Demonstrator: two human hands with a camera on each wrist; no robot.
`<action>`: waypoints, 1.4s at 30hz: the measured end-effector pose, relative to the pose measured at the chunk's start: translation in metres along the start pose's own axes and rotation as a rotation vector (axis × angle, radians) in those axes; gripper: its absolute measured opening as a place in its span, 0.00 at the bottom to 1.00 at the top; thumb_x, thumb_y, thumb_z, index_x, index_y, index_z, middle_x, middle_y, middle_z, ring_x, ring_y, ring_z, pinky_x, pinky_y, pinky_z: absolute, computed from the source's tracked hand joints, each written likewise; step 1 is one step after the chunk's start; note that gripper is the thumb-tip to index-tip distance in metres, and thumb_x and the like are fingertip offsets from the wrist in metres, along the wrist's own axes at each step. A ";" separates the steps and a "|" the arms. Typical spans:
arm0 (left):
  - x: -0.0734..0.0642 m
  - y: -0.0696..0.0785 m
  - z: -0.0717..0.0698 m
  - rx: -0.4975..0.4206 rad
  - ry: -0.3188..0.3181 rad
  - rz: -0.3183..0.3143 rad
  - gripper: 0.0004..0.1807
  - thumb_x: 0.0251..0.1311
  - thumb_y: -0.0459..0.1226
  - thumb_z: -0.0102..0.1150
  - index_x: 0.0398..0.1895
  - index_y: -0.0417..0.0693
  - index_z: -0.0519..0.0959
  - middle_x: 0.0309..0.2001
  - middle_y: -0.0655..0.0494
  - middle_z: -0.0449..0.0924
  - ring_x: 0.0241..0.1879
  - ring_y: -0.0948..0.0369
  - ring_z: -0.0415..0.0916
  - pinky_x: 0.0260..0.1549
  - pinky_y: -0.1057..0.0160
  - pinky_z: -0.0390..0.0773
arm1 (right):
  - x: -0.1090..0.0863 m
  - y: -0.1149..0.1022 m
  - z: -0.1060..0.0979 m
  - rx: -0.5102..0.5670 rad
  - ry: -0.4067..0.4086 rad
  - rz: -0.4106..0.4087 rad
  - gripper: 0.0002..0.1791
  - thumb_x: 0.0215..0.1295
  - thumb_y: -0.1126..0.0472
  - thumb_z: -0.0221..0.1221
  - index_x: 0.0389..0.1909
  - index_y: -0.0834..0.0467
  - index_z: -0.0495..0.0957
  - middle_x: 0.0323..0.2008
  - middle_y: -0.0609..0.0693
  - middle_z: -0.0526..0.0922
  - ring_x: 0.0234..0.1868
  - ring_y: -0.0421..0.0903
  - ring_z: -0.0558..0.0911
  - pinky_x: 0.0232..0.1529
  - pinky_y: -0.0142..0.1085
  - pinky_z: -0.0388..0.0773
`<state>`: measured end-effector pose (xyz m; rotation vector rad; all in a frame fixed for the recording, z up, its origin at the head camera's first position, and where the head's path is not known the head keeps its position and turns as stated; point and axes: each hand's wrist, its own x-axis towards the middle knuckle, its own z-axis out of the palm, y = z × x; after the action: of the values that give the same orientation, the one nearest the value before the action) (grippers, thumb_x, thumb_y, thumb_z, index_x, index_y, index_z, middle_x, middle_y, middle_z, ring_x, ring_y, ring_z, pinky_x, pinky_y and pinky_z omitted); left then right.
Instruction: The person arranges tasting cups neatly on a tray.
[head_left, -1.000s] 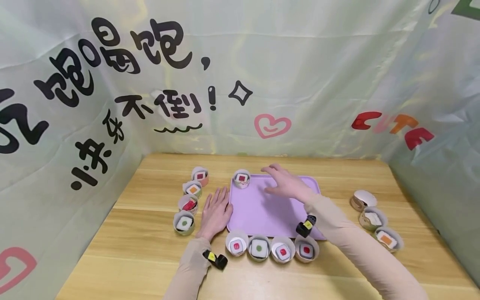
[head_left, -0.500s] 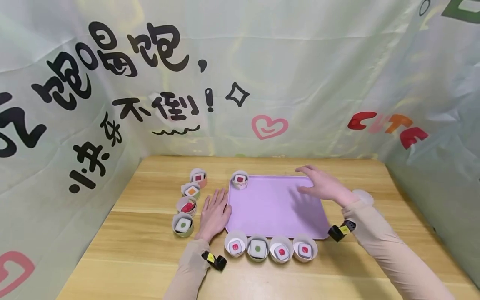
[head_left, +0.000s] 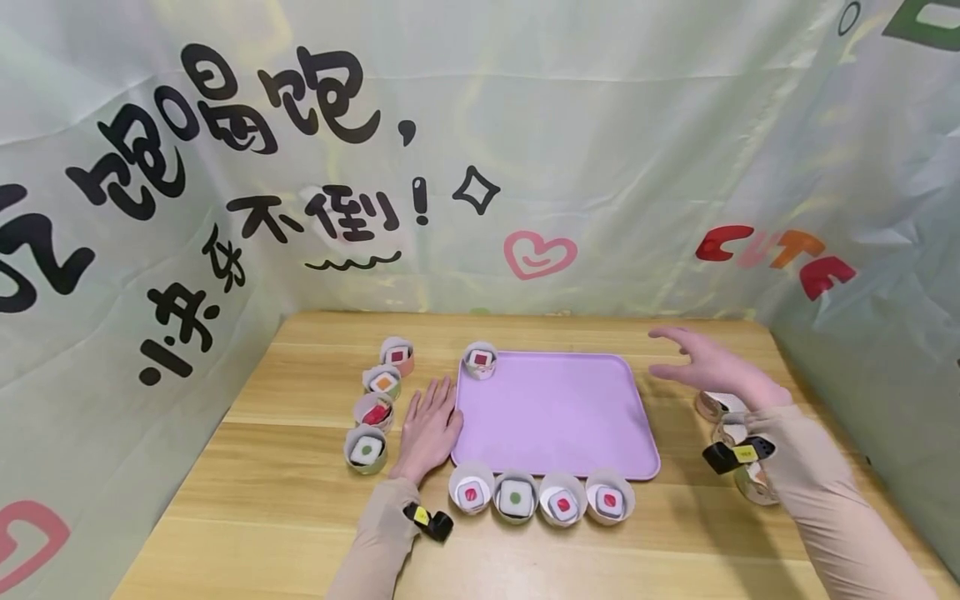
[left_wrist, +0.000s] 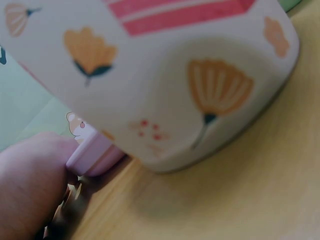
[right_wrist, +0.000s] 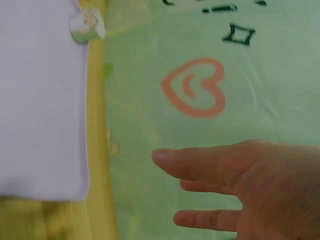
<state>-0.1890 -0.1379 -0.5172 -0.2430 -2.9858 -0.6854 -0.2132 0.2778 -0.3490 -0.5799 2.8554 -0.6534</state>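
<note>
Pale printed cloth backs our wooden table. At left, four cups stand off the purple tray; between them, our left hand lies flat beside its left edge, holding nothing. One cup sits at its far left corner, so we judge the work barely begun: four more cups line the near edge, while middle and right offer open room. Beyond the right edge, our right hand hangs wide, gripping nothing, near three cups partly covered by our sleeve.

Right grip now right of tray
</note>
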 end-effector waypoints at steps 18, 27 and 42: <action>0.001 0.000 0.000 0.011 0.004 0.006 0.30 0.76 0.48 0.37 0.78 0.48 0.60 0.81 0.53 0.53 0.82 0.52 0.45 0.81 0.46 0.41 | -0.015 0.060 -0.005 -0.126 -0.054 0.124 0.35 0.62 0.57 0.65 0.61 0.78 0.67 0.61 0.83 0.68 0.61 0.80 0.68 0.58 0.68 0.71; 0.001 0.000 0.001 -0.001 -0.004 0.000 0.30 0.76 0.48 0.38 0.78 0.49 0.60 0.81 0.53 0.53 0.82 0.52 0.45 0.81 0.45 0.41 | -0.021 0.080 0.005 -0.122 -0.129 0.200 0.37 0.63 0.56 0.62 0.64 0.78 0.64 0.60 0.83 0.68 0.59 0.80 0.70 0.51 0.63 0.76; 0.000 -0.001 0.001 0.006 0.004 0.005 0.30 0.76 0.48 0.37 0.77 0.48 0.61 0.81 0.53 0.53 0.82 0.52 0.45 0.81 0.46 0.41 | -0.020 0.089 0.013 -0.066 -0.171 0.259 0.36 0.62 0.57 0.64 0.60 0.79 0.65 0.58 0.84 0.68 0.54 0.75 0.75 0.46 0.58 0.78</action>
<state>-0.1895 -0.1380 -0.5183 -0.2481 -2.9820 -0.6752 -0.2215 0.3546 -0.3986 -0.2520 2.7328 -0.4452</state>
